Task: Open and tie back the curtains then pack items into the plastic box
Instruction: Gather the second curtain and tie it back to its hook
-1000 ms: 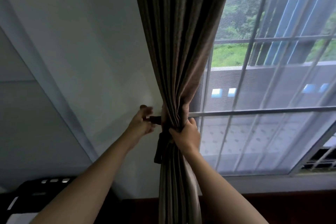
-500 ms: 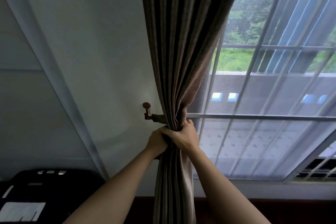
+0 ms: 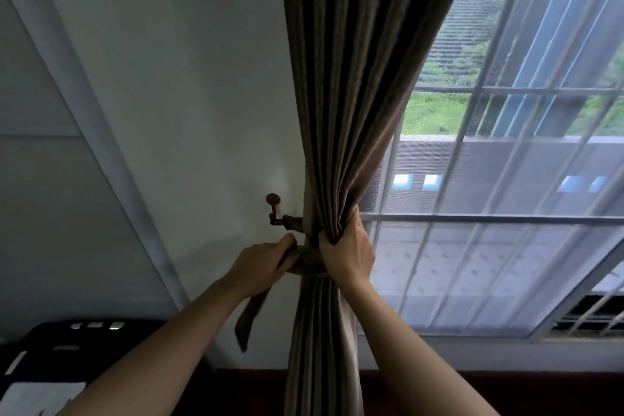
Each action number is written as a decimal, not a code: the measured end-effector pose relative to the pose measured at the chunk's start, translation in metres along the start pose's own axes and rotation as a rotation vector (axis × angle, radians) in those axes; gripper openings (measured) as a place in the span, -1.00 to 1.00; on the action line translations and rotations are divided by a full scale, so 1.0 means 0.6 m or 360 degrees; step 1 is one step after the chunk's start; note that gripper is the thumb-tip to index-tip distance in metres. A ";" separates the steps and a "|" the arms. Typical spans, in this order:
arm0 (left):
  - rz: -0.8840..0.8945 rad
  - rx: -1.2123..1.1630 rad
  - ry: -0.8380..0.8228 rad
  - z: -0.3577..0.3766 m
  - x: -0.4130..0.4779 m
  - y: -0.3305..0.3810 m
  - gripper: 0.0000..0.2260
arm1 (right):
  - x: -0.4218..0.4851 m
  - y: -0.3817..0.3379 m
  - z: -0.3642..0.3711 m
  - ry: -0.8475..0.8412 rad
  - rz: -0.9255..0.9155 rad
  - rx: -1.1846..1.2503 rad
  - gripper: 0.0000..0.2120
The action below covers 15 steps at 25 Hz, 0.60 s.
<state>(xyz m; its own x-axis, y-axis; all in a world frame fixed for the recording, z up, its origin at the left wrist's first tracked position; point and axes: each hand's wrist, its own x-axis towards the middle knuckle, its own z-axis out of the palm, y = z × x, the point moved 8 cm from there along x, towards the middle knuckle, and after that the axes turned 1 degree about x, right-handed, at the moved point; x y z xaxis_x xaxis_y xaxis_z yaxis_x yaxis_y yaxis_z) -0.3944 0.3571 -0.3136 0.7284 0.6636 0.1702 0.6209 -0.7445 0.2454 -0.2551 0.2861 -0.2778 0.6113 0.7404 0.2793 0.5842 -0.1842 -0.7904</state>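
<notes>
The curtain (image 3: 341, 111) is thick brown woven cloth, matt, with a faint sheen along its pleat ridges. The tieback band (image 3: 305, 260) looks like the same cloth, soft and limp where its loose end hangs. The wall hook (image 3: 274, 209) is reddish-brown and smooth with a slight gloss; wood or metal cannot be told. The wall (image 3: 189, 78) is smooth, matt paint. The window bars (image 3: 489, 219) look like pale painted metal, with fine mesh screen (image 3: 472, 263) by them.
</notes>
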 end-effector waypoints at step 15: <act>-0.0724 -0.0504 0.0354 -0.053 0.102 -0.012 -0.83 | -0.025 0.009 -0.008 -0.0086 -0.0025 0.0172 -0.50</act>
<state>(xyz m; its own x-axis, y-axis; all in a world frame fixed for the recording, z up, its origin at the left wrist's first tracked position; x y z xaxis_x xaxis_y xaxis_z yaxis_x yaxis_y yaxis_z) -0.3636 0.4054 -0.2748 0.3102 0.9356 0.1685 0.7148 -0.3464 0.6075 -0.2588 0.2711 -0.2837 0.5711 0.7770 0.2648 0.5307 -0.1034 -0.8412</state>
